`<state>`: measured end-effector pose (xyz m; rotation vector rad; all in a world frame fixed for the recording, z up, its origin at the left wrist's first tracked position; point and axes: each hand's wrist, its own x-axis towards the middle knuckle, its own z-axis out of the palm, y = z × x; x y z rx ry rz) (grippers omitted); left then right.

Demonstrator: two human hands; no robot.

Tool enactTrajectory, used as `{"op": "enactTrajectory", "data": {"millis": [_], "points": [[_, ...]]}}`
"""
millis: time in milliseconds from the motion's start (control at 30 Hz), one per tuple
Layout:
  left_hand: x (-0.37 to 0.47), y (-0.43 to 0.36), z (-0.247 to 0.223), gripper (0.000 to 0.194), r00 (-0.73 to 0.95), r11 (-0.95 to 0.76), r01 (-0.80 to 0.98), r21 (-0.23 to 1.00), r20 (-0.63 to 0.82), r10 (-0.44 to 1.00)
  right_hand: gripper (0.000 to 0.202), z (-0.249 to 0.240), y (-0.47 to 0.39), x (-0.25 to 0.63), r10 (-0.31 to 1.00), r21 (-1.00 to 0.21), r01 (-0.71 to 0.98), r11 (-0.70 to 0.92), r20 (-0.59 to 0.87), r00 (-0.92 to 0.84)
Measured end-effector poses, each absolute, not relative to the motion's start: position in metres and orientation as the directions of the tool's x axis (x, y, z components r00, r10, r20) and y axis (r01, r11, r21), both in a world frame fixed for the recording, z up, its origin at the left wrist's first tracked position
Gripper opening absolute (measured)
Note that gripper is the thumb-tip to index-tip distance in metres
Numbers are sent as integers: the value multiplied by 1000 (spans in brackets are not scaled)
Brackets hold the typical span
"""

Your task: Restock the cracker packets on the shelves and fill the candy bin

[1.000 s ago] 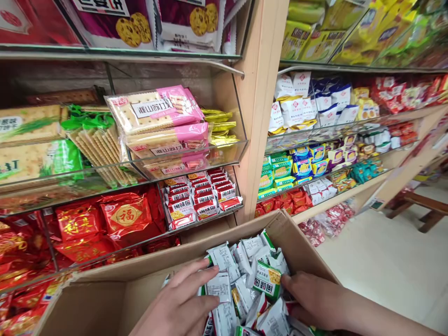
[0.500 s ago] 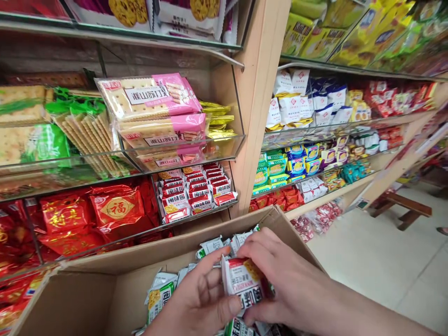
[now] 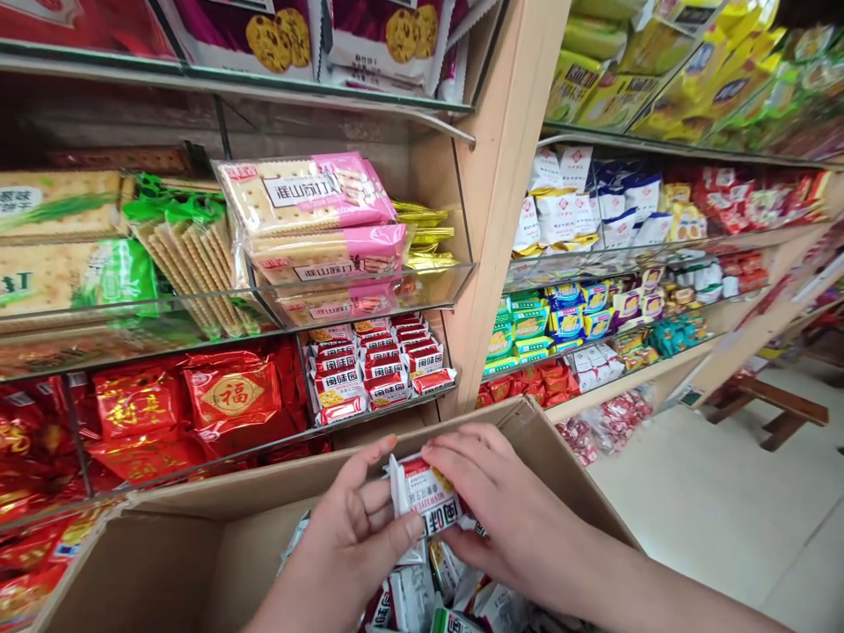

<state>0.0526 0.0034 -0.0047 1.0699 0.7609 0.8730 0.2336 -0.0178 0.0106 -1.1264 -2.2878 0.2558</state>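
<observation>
Over an open cardboard box (image 3: pixel 175 519), both hands hold a small red-and-white snack packet (image 3: pixel 428 497) with dark Chinese lettering. My left hand (image 3: pixel 352 532) pinches its left end, thumb in front and fingers behind, with the index finger sticking up. My right hand (image 3: pixel 505 505) wraps the packet's right side, fingers over the top and thumb underneath. Whether a second packet sits behind it I cannot tell. Below lie loose white packets (image 3: pixel 412 593) with red or green parts, partly hidden by my hands.
Ahead, a glass-edged shelf bears pink-ended cracker packs (image 3: pixel 316 198), red foil bags (image 3: pixel 230 396) and stacked red-and-white packets (image 3: pixel 375 365). A wooden post (image 3: pixel 505 193) divides it from more snack shelves. A low wooden bench (image 3: pixel 771 404) stands on the tiled floor at right.
Both hands have lifted the packet slightly and shifted it left, tilting it. More packets show in the box beneath. The view has shifted a little, so the shelves appear further right.
</observation>
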Motion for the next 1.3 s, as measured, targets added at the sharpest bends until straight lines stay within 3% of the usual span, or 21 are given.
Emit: {"op": "enactTrajectory", "data": {"millis": [133, 267, 400, 533, 633, 700, 767, 867, 1067, 1133, 1200, 1267, 1300], "points": [[50, 10, 5, 61, 413, 160, -163, 974, -80, 907, 69, 9, -13, 233, 806, -420, 699, 579, 426, -412], [47, 12, 13, 50, 417, -2, 77, 997, -30, 909, 81, 14, -18, 229, 817, -453, 680, 576, 351, -458], [43, 9, 18, 56, 463, -74, 277, 958, -66, 884, 57, 21, -24, 226, 763, -577, 544, 609, 237, -602], [42, 4, 14, 63, 553, 6, 98, 995, -59, 831, 23, 12, -19, 226, 903, -823, 435, 364, 199, -380], [41, 5, 10, 51, 542, 6, 89, 996, -53, 839, 23, 1, -15, 229, 937, -905, 350, 243, 125, -327], [41, 10, 10, 39, 521, 17, 149, 989, -93, 848, 35, -2, -17, 232, 901, -816, 423, 393, 249, -356], [41, 17, 14, 36, 509, -1, 218, 976, -113, 853, 47, 0, -19, 233, 787, -569, 544, 616, 417, -455], [44, 27, 22, 39, 533, -97, 282, 955, -72, 843, 42, 9, -20, 233, 633, -248, 593, 766, 449, -631], [47, 48, 44, 42, 480, -295, 322, 900, 113, 870, 24, 29, 12, 241, 652, -142, 714, 686, 554, -517], [44, 63, 51, 42, 488, -516, 447, 731, 285, 825, 25, 38, 32, 246, 693, -80, 804, 590, 561, -453], [42, 83, 55, 43, 578, -702, 632, 329, 404, 709, 24, 46, 53, 246, 743, 38, 880, 473, 520, -421], [43, 106, 55, 46, 654, -692, 721, -39, 367, 661, 23, 54, 74, 240, 784, 177, 908, 379, 460, -417], [45, 116, 54, 46, 654, -664, 740, -110, 349, 672, 23, 56, 83, 236, 798, 232, 909, 345, 438, -415]]}}
